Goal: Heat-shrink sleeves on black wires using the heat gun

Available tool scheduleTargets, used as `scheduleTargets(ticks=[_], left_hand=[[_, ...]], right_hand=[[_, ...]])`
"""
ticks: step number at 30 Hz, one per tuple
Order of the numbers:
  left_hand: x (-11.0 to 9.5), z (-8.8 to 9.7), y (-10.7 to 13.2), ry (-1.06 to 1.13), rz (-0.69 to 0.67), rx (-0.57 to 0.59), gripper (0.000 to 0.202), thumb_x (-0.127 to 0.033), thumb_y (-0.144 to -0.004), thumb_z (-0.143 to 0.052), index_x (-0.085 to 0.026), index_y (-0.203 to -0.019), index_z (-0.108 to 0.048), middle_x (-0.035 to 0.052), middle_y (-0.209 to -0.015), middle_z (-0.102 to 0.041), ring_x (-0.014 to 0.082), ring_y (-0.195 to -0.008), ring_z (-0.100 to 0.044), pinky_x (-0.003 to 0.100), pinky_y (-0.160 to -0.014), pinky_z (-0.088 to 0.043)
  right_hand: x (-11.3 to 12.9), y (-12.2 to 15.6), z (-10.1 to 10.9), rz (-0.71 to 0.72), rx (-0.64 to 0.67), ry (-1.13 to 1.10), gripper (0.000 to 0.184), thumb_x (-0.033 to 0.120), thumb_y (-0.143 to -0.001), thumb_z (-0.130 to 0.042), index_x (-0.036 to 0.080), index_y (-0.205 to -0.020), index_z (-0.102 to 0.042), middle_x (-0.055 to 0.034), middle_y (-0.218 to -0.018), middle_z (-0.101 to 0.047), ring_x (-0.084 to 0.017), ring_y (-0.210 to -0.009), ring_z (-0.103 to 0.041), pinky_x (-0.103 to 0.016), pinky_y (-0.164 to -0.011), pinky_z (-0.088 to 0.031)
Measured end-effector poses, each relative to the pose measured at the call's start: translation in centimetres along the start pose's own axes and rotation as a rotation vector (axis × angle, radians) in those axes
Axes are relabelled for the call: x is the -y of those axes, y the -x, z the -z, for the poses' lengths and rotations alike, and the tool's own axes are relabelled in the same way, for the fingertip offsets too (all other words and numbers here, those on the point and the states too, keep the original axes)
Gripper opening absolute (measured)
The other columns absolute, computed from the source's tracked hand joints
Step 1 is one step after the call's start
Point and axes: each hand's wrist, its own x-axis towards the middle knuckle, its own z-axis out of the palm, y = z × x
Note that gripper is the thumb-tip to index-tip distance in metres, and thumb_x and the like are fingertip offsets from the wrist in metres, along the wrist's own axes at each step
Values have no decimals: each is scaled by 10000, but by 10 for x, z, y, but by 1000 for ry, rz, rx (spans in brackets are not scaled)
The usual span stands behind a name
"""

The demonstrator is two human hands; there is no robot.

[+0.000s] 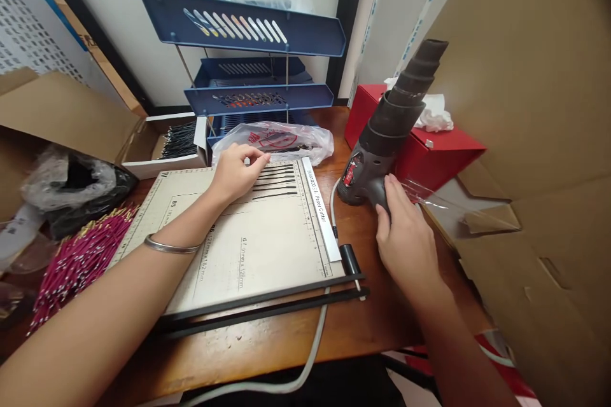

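Note:
A beige paper cutter board [248,241] lies on the wooden table. Several thin black tubes [279,179] lie in a row at its far end. My left hand [235,172] rests on the board beside them, fingers curled loosely, fingertips touching the tubes' left ends. My right hand [405,235] is wrapped round the handle of a grey heat gun [386,130], which stands with its stepped black nozzle pointing up and right. The gun's white cord [305,362] runs off the table's front edge.
A blue three-tier tray rack [252,70] stands at the back, a clear plastic bag [281,140] before it. A red box [429,140] sits behind the gun, large cardboard [539,140] on the right. Magenta wires [76,261] and a white box of black tubes [176,143] lie left.

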Motion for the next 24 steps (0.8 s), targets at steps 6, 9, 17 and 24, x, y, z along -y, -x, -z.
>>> scheduleTargets(ticks=[6, 9, 17, 24], left_hand=[[0, 3, 1, -18, -2, 23, 314, -433, -915, -647, -197, -762, -785, 60, -801, -754, 229, -805, -574, 404, -870, -458], [3, 5, 2, -33, -25, 26, 330, -455, -911, -635, -198, -777, -793, 67, -805, -753, 237, -811, -572, 407, -847, -448], [9, 8, 3, -44, -69, 118, 291, -469, -889, -674, -220, -844, -817, 48, -742, -686, 244, -823, -567, 396, -819, -443], [15, 7, 1, -63, -57, 77, 325, -480, -890, -636, -219, -809, -813, 57, -731, -685, 254, -818, -572, 410, -814, -440]], right_hand=[[11, -3, 13, -29, 36, -94, 586, 277, -1028, -541, 93, -1583, -578, -236, -1674, -565, -426, -1485, -621, -680, -1236, -504], [32, -9, 26, -156, -117, -454, 508, 445, -971, -703, 182, -1404, -705, -199, -1569, -668, -382, -1394, -671, -639, -1211, -539], [67, -79, 15, -921, 344, -2396, 837, 809, -969, -565, 217, -1555, -483, -166, -1302, -751, -172, -811, -752, -252, -475, -626], [73, -84, -4, -1235, 156, -2912, 774, 654, -1022, -558, 240, -1640, -347, -131, -1258, -749, -135, -694, -744, -238, -436, -632]])
